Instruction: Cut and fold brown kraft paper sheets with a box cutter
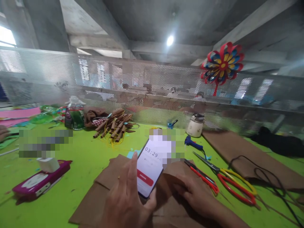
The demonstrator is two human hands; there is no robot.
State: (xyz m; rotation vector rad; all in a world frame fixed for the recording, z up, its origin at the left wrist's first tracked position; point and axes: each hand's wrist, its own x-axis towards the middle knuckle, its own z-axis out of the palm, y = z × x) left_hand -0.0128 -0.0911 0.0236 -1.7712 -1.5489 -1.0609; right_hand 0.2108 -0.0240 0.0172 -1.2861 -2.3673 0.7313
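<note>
My left hand (130, 193) is closed around a smartphone (148, 174), tilted above the work surface, its lit screen showing timer digits and a red button. Under it lie folded sheets of brown paper (95, 196). To the right, my right hand (193, 193) has its fingers curled on a raised edge of this paper, the fingertips partly hidden. Just beyond that hand are red-handled scissors (206, 180) and larger scissors with red and yellow handles (235, 186). A blue-handled tool (194, 143) lies behind them.
A purple power strip (42, 180) with a white plug stands at left. Behind are rolled brown paper tubes (116, 126) with yellow string, a bottle (77, 115) and a white jar (195, 125). Brown board (237, 155) and black cord lie right. A perforated partition (142, 82) borders the back.
</note>
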